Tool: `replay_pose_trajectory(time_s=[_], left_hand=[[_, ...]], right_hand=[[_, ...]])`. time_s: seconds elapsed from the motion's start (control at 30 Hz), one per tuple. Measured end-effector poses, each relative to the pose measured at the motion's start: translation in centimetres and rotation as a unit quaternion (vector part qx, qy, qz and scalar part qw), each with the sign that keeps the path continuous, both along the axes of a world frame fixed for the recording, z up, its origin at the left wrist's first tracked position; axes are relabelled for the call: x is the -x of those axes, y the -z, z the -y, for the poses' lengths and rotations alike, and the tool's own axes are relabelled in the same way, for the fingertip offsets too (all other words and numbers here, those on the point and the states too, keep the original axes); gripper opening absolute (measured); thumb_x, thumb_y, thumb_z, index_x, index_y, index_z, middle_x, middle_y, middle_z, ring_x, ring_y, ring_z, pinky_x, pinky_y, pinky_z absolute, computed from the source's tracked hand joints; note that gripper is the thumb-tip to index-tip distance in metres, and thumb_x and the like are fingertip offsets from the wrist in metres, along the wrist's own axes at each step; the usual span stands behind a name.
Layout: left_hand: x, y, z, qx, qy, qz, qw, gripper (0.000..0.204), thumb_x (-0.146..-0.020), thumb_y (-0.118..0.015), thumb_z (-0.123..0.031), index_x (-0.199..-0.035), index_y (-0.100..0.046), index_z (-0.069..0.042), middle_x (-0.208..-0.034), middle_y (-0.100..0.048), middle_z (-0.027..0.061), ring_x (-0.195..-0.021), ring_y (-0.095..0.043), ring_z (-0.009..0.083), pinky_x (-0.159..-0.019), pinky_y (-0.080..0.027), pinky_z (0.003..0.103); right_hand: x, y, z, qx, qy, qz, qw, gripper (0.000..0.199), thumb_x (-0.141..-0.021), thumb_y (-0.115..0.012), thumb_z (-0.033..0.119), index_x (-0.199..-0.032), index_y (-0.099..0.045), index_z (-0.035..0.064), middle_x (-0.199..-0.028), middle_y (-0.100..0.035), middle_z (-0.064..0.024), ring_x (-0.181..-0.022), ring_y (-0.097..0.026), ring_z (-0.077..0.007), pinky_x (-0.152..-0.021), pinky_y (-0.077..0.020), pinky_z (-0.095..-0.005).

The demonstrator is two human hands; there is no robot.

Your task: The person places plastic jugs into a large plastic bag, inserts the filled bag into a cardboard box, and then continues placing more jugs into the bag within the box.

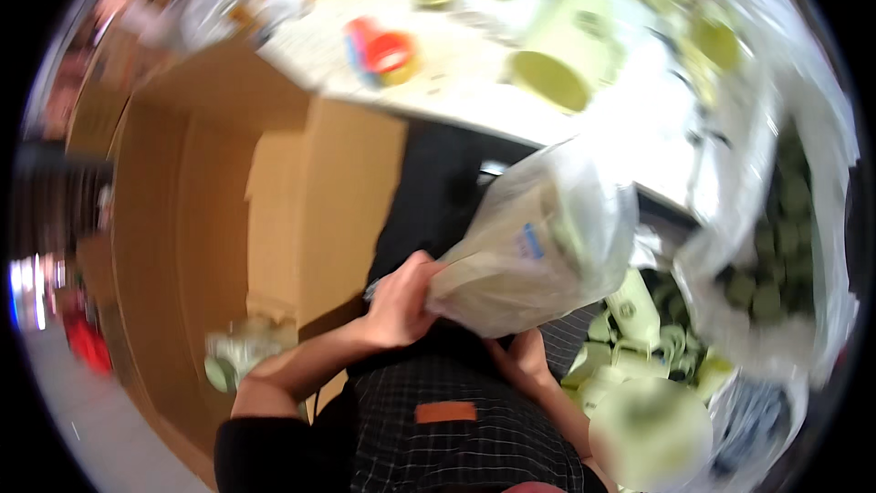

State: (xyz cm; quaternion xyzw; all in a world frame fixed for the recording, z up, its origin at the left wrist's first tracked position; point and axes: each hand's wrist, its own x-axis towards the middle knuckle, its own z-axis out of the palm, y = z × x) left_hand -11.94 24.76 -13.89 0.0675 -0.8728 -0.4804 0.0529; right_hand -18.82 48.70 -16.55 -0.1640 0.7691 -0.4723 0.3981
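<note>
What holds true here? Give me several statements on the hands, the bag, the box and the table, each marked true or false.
1. Both hands grip a clear plastic bag with a pale mug inside. True: the left hand holds its end, the right hand supports it below.
2. The cardboard box is on the person's right. False: it stands on the left.
3. Pale green mugs lie on the white table. True.
4. The bag rests on the table. False: it is held above the lap.
</note>
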Motion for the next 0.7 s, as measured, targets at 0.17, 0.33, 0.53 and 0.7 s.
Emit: replay_pose_trajectory(time_s=[0.17,0.33,0.53,0.7], left_hand=[[-3.2,-1.3,2.5,0.169,-0.318,-0.177,0.916,0.056,-0.087,-0.065,-0.005,-0.139,-0.047,0.004,-0.141,-0.052,0.0244,-0.13,-0.052,0.0386,-0.107,-0.043,0.043],[-17.7,-4.9,18.4,-0.107,-0.527,-0.035,0.842,0.033,-0.103,-0.05,-0.017,-0.13,-0.058,-0.001,-0.115,-0.069,0.0112,-0.101,-0.068,0.0216,-0.087,-0.055,0.032],[-39.3,7.1,24.6,-0.149,-0.453,0.365,0.8,0.028,-0.099,-0.056,-0.018,-0.117,-0.071,-0.005,-0.119,-0.07,0.013,-0.106,-0.069,0.0235,-0.091,-0.057,0.039],[-35.1,15.5,24.5,0.173,-0.114,0.545,0.812,0.031,-0.093,-0.053,-0.026,-0.108,-0.072,-0.006,-0.111,-0.07,0.02,-0.103,-0.066,0.0355,-0.093,-0.051,0.045]], right_hand=[[2.1,-3.2,7.2,0.194,-0.187,0.038,0.962,0.069,-0.076,-0.082,0.01,-0.136,-0.051,0.0002,-0.129,-0.061,-0.0197,-0.119,-0.06,-0.0347,-0.104,-0.0445,-0.0405],[0.8,-6.6,12.5,0.265,-0.353,0.071,0.894,0.062,-0.074,-0.078,0.0,-0.132,-0.054,0.0019,-0.125,-0.064,-0.0131,-0.113,-0.064,-0.026,-0.101,-0.0472,-0.0364],[1.0,-2.3,9.2,0.178,-0.184,0.067,0.964,0.053,-0.08,-0.063,-0.008,-0.131,-0.052,0.0002,-0.123,-0.063,-0.0142,-0.106,-0.062,-0.0209,-0.099,-0.0466,-0.0339],[2.4,0.0,5.9,0.164,-0.057,0.073,0.982,0.038,-0.094,-0.063,0.005,-0.13,-0.053,0.0006,-0.119,-0.065,-0.0105,-0.1,-0.061,-0.0155,-0.096,-0.0477,-0.031]])
